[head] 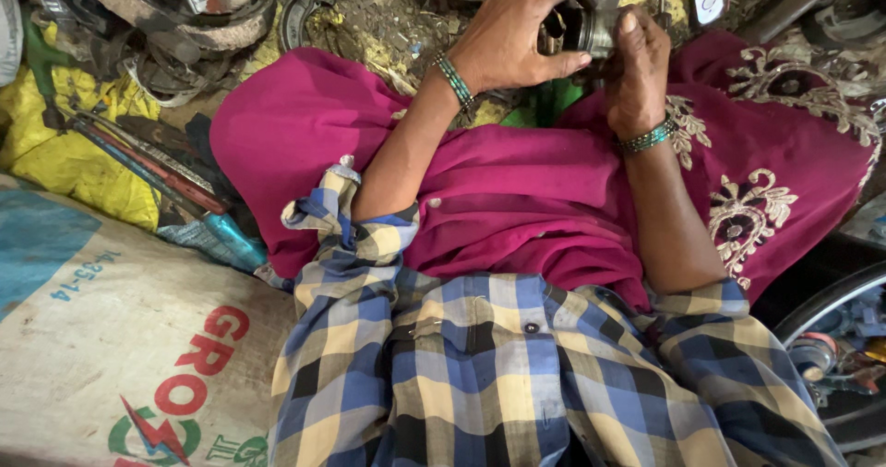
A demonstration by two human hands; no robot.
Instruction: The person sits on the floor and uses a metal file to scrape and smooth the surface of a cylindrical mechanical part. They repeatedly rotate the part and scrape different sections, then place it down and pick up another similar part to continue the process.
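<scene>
Sacking lies nearest, a pale woven sack (111, 338) at lower left printed in red, green and blue lettering. Beyond it, a yellow bag (65, 153) sits under long tools (148, 162), beside the magenta embroidered cloth (517, 190) over the lap. Farther off, the left hand (512, 38) curls closed around a grey metal cylinder (591, 26), its long axis running left-right; the right hand (637, 70) grips its other end, thumb on top. Rusty curved parts (185, 15) lie beyond.
</scene>
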